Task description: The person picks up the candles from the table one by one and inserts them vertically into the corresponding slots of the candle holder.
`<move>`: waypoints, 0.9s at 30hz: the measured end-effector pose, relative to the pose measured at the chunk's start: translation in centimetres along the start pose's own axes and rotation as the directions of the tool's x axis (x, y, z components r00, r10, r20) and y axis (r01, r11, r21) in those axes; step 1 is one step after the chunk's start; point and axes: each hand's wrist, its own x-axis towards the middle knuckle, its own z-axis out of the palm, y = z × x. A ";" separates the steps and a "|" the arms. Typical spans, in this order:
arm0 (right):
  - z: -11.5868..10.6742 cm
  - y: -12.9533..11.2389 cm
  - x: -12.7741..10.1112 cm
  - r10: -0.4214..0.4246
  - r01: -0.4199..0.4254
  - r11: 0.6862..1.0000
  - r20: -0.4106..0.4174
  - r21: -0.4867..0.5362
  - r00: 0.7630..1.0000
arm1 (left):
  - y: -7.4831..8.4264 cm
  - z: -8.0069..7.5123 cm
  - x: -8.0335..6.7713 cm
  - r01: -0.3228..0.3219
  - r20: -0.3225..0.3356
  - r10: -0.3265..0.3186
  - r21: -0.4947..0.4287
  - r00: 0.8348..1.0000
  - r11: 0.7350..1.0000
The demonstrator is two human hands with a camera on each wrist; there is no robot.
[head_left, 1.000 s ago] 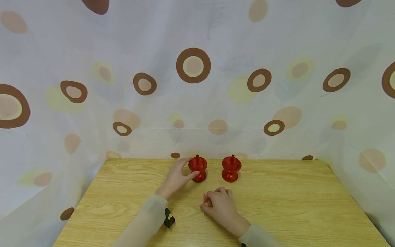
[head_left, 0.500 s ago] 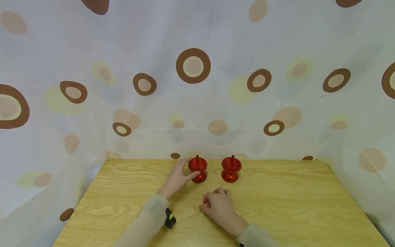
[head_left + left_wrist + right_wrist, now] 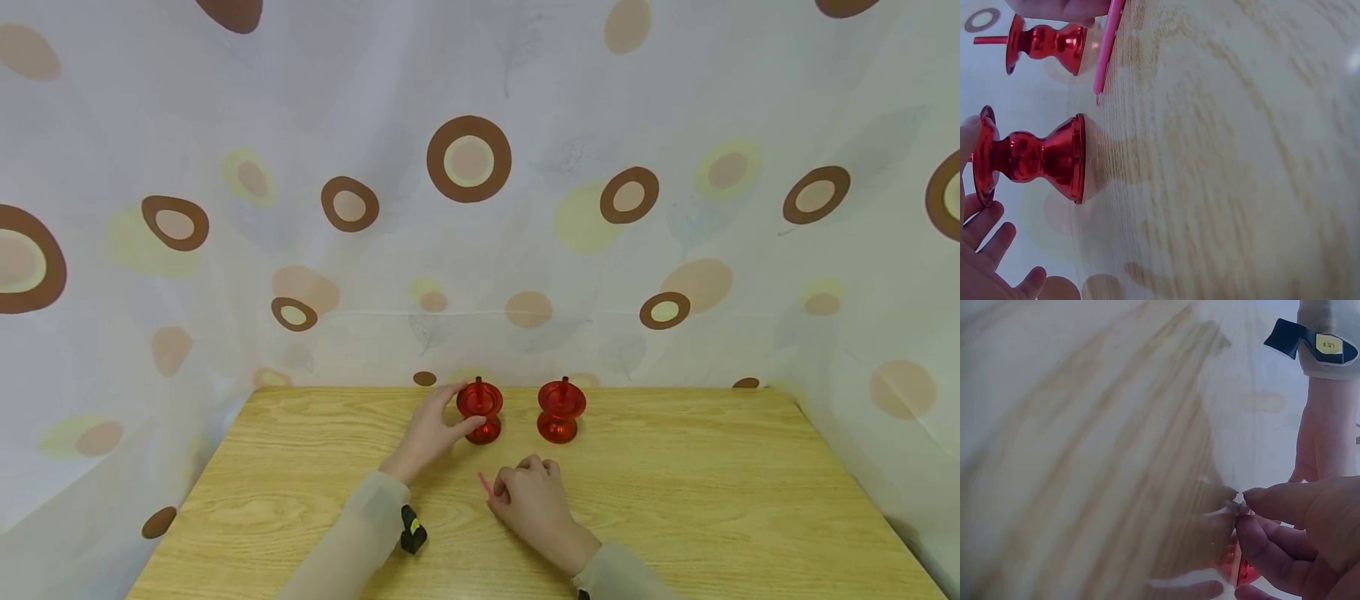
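Two shiny red candle holders, each with a wide dish and a post on top, stand upright on the table. My left hand [image 3: 427, 437] holds the left candle holder [image 3: 1024, 156] by its dish, thumb and finger at the rim, with its other fingers spread beside it. The right candle holder [image 3: 561, 403] stands a little way off, untouched. Nearer to me, my right hand [image 3: 536, 504] pinches a thin pink candle [image 3: 486, 484] between thumb and fingertips. In the head view the candle leans to the upper left. Its lower end, whitish in the right wrist view, is mostly hidden by the fingers.
The pale wood table [image 3: 712, 483] reaches back to a hanging cloth [image 3: 480, 250] with brown and peach circles, which also closes off both sides. A black wrist strap [image 3: 412, 529] with a yellow tag sits on the left sleeve.
The pink candle has swung from nearly straight up in the view to a lean toward the left in my right fingers. My left hand and both candle holders stay in place.
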 end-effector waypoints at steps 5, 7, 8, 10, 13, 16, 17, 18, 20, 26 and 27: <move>-0.2 -0.4 0.1 0.005 -0.005 1.000 0.009 -0.019 1.000 | -0.1 -0.1 -0.1 0.007 0.003 -0.007 -0.008 1.000 1.000; -0.4 -0.6 0.2 0.009 -0.008 0.999 0.019 -0.034 1.000 | -0.1 -0.1 -0.1 0.014 0.005 -0.014 -0.016 1.000 1.000; -0.4 -0.8 0.3 0.010 -0.009 0.999 0.024 -0.042 1.000 | -0.1 -0.2 -0.1 0.016 0.006 -0.016 -0.017 1.000 1.000; -0.5 -1.0 0.3 0.013 -0.011 0.998 0.032 -0.057 0.999 | -0.1 -0.2 -0.1 0.019 0.007 -0.018 -0.029 1.000 0.999; -0.6 -1.1 0.4 0.009 -0.007 0.997 0.026 -0.076 1.000 | -0.1 -0.3 -0.1 0.027 0.009 -0.027 -0.039 1.000 0.999; -0.6 -0.9 0.4 0.001 -0.001 0.998 -0.010 -0.069 1.000 | -0.3 -0.3 0.1 0.030 0.008 -0.030 -0.056 1.000 0.998; -0.7 -0.7 0.4 -0.001 0.000 0.998 -0.024 -0.065 1.000 | -0.4 -0.3 0.1 0.032 0.010 -0.032 -0.064 0.999 0.997; -0.8 -0.5 0.4 -0.005 0.003 0.998 -0.043 -0.059 0.999 | -0.5 -0.2 0.2 0.031 0.009 -0.031 -0.070 0.999 0.997; -1.0 -0.1 0.5 -0.011 0.008 0.999 -0.079 -0.040 0.997 | -0.6 -0.2 0.2 0.031 0.009 -0.030 -0.088 0.999 0.996; -1.8 0.6 0.8 -0.010 0.016 0.999 -0.133 0.041 0.991 | -0.7 -0.2 0.3 0.012 0.005 -0.012 -0.095 1.000 0.995; -1.8 0.6 0.8 -0.008 0.015 0.998 -0.132 0.053 0.991 | -0.7 -0.2 0.3 0.008 0.005 -0.007 -0.089 1.000 0.996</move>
